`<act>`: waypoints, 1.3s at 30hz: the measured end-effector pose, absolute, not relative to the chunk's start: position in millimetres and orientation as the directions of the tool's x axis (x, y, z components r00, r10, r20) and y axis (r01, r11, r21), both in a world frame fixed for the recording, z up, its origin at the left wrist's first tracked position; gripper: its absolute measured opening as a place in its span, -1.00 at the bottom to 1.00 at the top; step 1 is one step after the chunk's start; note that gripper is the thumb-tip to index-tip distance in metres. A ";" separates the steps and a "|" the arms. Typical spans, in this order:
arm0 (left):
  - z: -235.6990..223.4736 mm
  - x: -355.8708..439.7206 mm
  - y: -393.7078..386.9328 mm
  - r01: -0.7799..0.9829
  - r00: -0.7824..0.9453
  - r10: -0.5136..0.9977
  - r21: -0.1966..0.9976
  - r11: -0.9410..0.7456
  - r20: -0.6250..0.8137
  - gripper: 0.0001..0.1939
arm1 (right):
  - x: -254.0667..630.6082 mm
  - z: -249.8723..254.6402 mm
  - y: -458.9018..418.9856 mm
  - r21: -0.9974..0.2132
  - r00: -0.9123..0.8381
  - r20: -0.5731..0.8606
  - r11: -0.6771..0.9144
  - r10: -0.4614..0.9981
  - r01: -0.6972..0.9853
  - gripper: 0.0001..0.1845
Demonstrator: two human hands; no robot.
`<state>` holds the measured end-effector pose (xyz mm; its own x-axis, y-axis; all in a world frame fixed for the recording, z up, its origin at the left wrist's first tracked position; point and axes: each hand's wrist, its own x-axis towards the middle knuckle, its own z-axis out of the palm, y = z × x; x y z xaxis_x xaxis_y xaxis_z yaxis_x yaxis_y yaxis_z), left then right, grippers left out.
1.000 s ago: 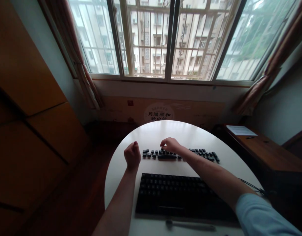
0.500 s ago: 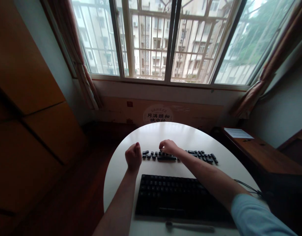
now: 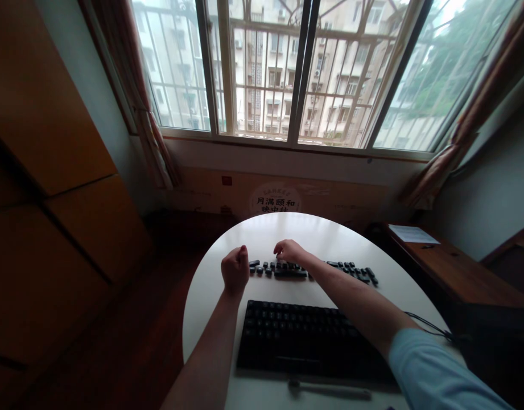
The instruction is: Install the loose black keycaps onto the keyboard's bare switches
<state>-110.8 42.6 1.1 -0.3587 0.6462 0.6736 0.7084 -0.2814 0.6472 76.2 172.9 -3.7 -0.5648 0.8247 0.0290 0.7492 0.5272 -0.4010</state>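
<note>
From where I stand, a person's two bare hands reach out over a round white bench [image 3: 313,230] in front of a barred window [image 3: 264,68]. Loose black keycaps [image 3: 293,274] lie on the far half of the bench, set out in rough rows. Nearer the person, and apart from them, lies a black keyboard [image 3: 291,336]; the right forearm crosses above its right part. A slim grey-handled tool [image 3: 330,390] lies just in front of the keyboard, and a dark cable [image 3: 430,326] trails across the bench to the right.

The left hand [image 3: 235,270] is curled into a fist with the thumb uppermost, just beside the left end of the rows. Whether anything is tucked inside it, I cannot tell. The right hand [image 3: 289,252] arches over the middle of the keycaps, fingers bent downward and close together. Its fingertips are too small and shaded to show whether they pinch a cap or only touch one.

Such small, close-set pieces seem best handled one at a time, by the sides, with a light pinch from above. The wrist is best held high, since a dragging palm or a low left fist could nudge neighbouring caps out of line.
</note>
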 end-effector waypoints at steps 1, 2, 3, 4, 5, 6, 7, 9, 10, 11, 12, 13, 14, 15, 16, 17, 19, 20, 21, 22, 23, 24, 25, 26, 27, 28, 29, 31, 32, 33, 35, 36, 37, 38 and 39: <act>1.7 -110.5 41.9 0.714 -0.350 0.656 0.643 -0.276 0.669 -0.56 | 75.8 -1.2 172.0 -0.414 -0.563 0.053 0.531 0.825 0.739 -0.81; 2.3 -110.2 41.4 0.721 -0.337 0.667 0.638 -0.271 0.664 -0.56 | 76.2 2.1 170.3 -0.429 -0.559 0.083 0.536 0.825 0.727 -0.78; 3.1 -109.6 41.2 0.729 -0.319 0.682 0.631 -0.267 0.658 -0.56 | 77.9 6.2 167.3 -0.447 -0.553 0.118 0.542 0.825 0.712 -0.77; 3.8 -108.8 41.1 0.737 -0.294 0.702 0.621 -0.266 0.649 -0.56 | 81.2 10.7 162.9 -0.467 -0.545 0.155 0.548 0.824 0.694 -0.77; 4.5 -107.6 41.2 0.745 -0.259 0.726 0.611 -0.270 0.637 -0.55 | 86.4 15.3 156.8 -0.490 -0.537 0.192 0.554 0.821 0.673 -0.78; 5.2 -106.1 41.4 0.752 -0.215 0.755 0.598 -0.278 0.620 -0.54 | 93.5 19.8 148.8 -0.514 -0.530 0.227 0.562 0.817 0.648 -0.80; 5.9 -104.1 41.6 0.757 -0.160 0.785 0.585 -0.291 0.598 -0.53 | 102.6 23.6 138.8 -0.536 -0.524 0.255 0.570 0.813 0.623 -0.82; 7.0 -98.2 41.4 0.762 -0.022 0.844 0.555 -0.332 0.536 -0.51 | 125.0 28.8 113.2 -0.575 -0.522 0.297 0.586 0.800 0.571 -0.88; 7.5 -94.4 40.7 0.762 0.055 0.866 0.540 -0.358 0.497 -0.50 | 137.2 29.9 98.1 -0.593 -0.524 0.310 0.592 0.793 0.546 -0.92; 8.0 -90.0 39.5 0.759 0.135 0.882 0.525 -0.386 0.452 -0.51 | 148.9 30.1 82.2 -0.614 -0.517 0.334 0.599 0.788 0.515 -0.97; 8.3 -85.1 37.6 0.754 0.210 0.890 0.512 -0.411 0.405 -0.54 | 159.3 29.6 66.0 -0.663 -0.509 0.397 0.622 0.764 0.417 -0.97; 8.6 -80.1 35.3 0.748 0.279 0.892 0.502 -0.434 0.356 -0.59 | 167.8 28.6 50.1 -0.697 -0.508 0.439 0.638 0.741 0.328 -0.96; 8.7 -75.1 32.6 0.741 0.340 0.888 0.494 -0.455 0.309 -0.65 | 173.7 27.2 35.0 -0.714 -0.517 0.461 0.647 0.722 0.267 -0.95; 8.8 -70.5 29.8 0.735 0.390 0.882 0.487 -0.472 0.265 -0.71 | 176.8 25.6 21.0 -0.724 -0.538 0.468 0.653 0.701 0.222 -0.96; 8.8 -66.3 27.1 0.728 0.433 0.872 0.482 -0.487 0.227 -0.75 | 177.0 23.8 8.5 -0.727 -0.557 0.471 0.659 0.684 0.194 -0.95; 8.6 -62.9 24.7 0.723 0.468 0.863 0.479 -0.498 0.192 -0.79 | 174.8 21.7 -2.4 -0.724 -0.575 0.473 0.667 0.667 0.178 -0.93; 7.9 -58.3 21.5 0.717 0.515 0.847 0.475 -0.511 0.134 -0.83 | 165.2 16.1 -19.8 -0.700 -0.592 0.490 0.693 0.640 0.170 -0.89; 7.3 -57.0 20.9 0.714 0.534 0.839 0.474 -0.515 0.108 -0.85 | 159.5 12.4 -26.4 -0.681 -0.598 0.500 0.711 0.626 0.175 -0.88; 6.6 -56.2 20.9 0.711 0.549 0.831 0.475 -0.519 0.086 -0.85 | 154.2 8.1 -31.8 -0.652 -0.608 0.510 0.735 0.608 0.188 -0.87; 5.8 -55.8 21.3 0.707 0.564 0.823 0.477 -0.522 0.065 -0.84 | 149.8 3.1 -36.1 -0.611 -0.625 0.517 0.764 0.584 0.208 -0.85; 4.8 -55.7 22.1 0.704 0.578 0.815 0.479 -0.524 0.042 -0.83 | 146.8 -2.2 -39.4 -0.562 -0.645 0.520 0.793 0.560 0.236 -0.85; 3.8 -55.6 23.1 0.703 0.591 0.807 0.480 -0.525 0.018 -0.80 | 145.1 -7.5 -41.8 -0.513 -0.664 0.517 0.816 0.540 0.265 -0.85; 2.7 -55.5 24.2 0.703 0.601 0.799 0.480 -0.525 -0.008 -0.77 | 144.7 -12.6 -43.5 -0.473 -0.678 0.511 0.831 0.529 0.292 -0.84; 1.7 -55.4 25.3 0.704 0.610 0.792 0.479 -0.524 -0.031 -0.75 | 145.2 -17.1 -44.6 -0.447 -0.684 0.506 0.838 0.525 0.313 -0.84; 0.7 -55.3 26.4 0.705 0.616 0.786 0.479 -0.523 -0.050 -0.72 | 146.2 -20.7 -45.4 -0.436 -0.684 0.505 0.839 0.527 0.325 -0.83; -0.2 -55.0 27.4 0.708 0.618 0.783 0.479 -0.519 -0.065 -0.70 | 147.4 -23.3 -46.0 -0.438 -0.683 0.502 0.837 0.531 0.328 -0.83; -1.0 -54.7 28.3 0.711 0.616 0.784 0.483 -0.511 -0.077 -0.68 | 148.3 -24.9 -46.6 -0.444 -0.683 0.499 0.834 0.534 0.328 -0.83; -2.0 -54.0 29.7 0.718 0.604 0.791 0.496 -0.488 -0.098 -0.67 | 148.9 -25.7 -48.1 -0.454 -0.687 0.491 0.831 0.535 0.323 -0.82; -2.3 -53.6 30.2 0.722 0.598 0.795 0.502 -0.476 -0.106 -0.67 | 148.5 -25.4 -48.9 -0.460 -0.691 0.483 0.828 0.537 0.322 -0.82; -2.3 -53.2 30.6 0.724 0.593 0.797 0.507 -0.468 -0.111 -0.67 | 147.8 -25.0 -49.6 -0.468 -0.693 0.475 0.823 0.543 0.324 -0.81; -2.1 -52.4 30.9 0.724 0.591 0.798 0.509 -0.465 -0.112 -0.68 | 145.9 -24.9 -50.5 -0.475 -0.689 0.464 0.813 0.557 0.337 -0.81; -1.9 -52.0 30.9 0.724 0.591 0.799 0.509 -0.466 -0.110 -0.68 | 145.0 -25.5 -50.5 -0.470 -0.681 0.461 0.808 0.569 0.357 -0.82; -1.7 -51.6 30.8 0.724 0.589 0.801 0.509 -0.465 -0.107 -0.68 | 144.3 -26.4 -50.3 -0.460 -0.669 0.459 0.801 0.585 0.384 -0.84; -1.6 -51.3 30.8 0.725 0.587 0.803 0.509 -0.463 -0.105 -0.68 | 143.7 -27.6 -49.8 -0.448 -0.655 0.458 0.793 0.601 0.414 -0.85; -1.7 -51.0 30.8 0.727 0.583 0.806 0.509 -0.461 -0.104 -0.68 | 143.4 -29.0 -49.2 -0.437 -0.642 0.460 0.786 0.614 0.438 -0.86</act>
<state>-51.0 30.8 -1.7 0.5832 0.8057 -0.1037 0.7269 -0.4607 0.5093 143.4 -49.2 -29.0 -0.6419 0.6136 0.4598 0.4378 0.7856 -0.4372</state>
